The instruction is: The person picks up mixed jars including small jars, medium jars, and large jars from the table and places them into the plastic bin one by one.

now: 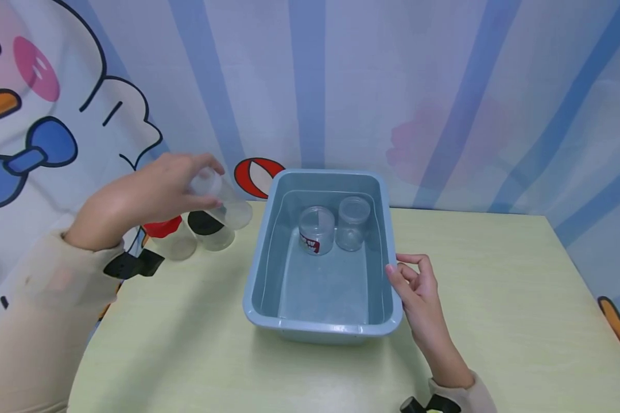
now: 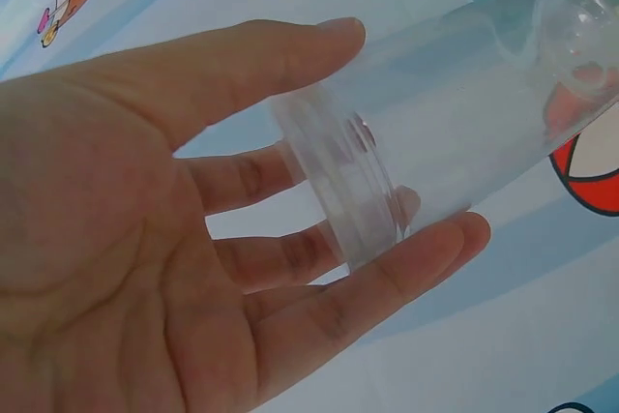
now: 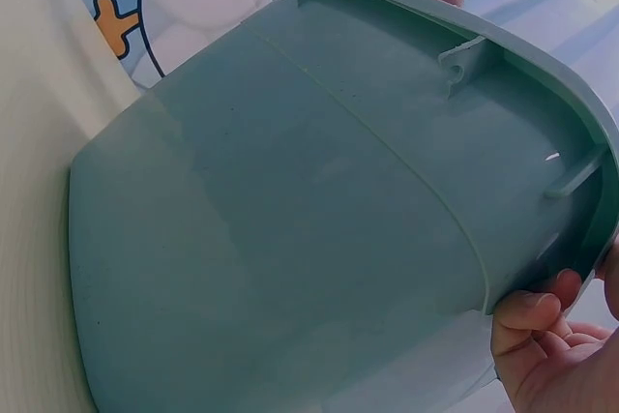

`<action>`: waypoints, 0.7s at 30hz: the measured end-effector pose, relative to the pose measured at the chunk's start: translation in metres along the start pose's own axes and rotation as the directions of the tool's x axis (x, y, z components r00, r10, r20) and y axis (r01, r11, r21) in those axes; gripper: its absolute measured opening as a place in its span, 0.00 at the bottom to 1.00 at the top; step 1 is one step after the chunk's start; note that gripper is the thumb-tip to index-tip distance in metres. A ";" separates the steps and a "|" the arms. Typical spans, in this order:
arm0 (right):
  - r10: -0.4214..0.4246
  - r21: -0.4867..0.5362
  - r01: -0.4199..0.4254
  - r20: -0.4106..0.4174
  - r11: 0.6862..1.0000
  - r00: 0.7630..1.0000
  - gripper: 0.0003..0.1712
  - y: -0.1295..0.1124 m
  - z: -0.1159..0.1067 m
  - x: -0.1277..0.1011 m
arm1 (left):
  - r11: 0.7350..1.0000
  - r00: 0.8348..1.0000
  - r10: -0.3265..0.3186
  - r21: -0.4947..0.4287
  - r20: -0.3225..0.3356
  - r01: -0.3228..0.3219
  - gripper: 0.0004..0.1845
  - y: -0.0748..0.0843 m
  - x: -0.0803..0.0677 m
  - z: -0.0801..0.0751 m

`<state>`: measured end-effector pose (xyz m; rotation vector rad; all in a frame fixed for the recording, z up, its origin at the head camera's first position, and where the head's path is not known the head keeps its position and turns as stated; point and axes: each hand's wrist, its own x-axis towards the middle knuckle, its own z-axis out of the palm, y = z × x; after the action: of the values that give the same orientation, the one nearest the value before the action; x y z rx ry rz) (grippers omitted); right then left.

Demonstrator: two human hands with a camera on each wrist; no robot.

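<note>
**Clear jar on its way to the blue tub**

Plastic, clear and lidless, the jar point(image 1: 222, 201) hangs on its side in the left hand point(image 1: 144, 198), out at nine o'clock from the blue tub point(image 1: 258, 275). Two more clear jars point(image 1: 316, 229) stand inside the tub toward twelve o'clock, one with a red label, and two capped ones point(image 1: 206, 229) wait on the pale table point(image 1: 496, 321) under the raised hand. The right hand point(image 1: 418, 287) sits at the tub's three o'clock rim, fingers loosely curled against it.

Left wrist view: the jar point(image 2: 435, 132) lies between thumb point(image 2: 242, 65) and fingertips point(image 2: 426, 258), gripped only at its threaded mouth. That hold looks light (smooth plastic slips), so I would judge it wise to turn the jar upright over the free floor at six o'clock before lowering it.

Right wrist view: the tub's outer wall point(image 3: 290, 229) fills the frame, with fingers point(image 3: 532, 311) hooked at its lower edge. Steadying there should keep the tub from sliding.
</note>
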<state>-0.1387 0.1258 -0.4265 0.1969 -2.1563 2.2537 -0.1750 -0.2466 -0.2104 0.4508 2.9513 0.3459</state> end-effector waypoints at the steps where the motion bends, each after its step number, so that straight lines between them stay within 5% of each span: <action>1: 0.000 0.000 0.000 0.001 1.000 1.000 0.22 0.000 0.000 0.000 | 1.000 1.000 0.006 -0.001 -0.003 -0.006 0.28 0.001 0.000 0.000; 21: 0.001 -0.011 -0.001 0.006 1.000 1.000 0.21 0.001 0.000 0.000 | 0.996 0.997 0.083 -0.019 -0.009 -0.083 0.24 0.023 0.012 -0.003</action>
<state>-0.1389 0.1260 -0.4270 0.2028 -2.1725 2.2442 -0.1801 -0.2221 -0.2033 0.5719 2.9405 0.3860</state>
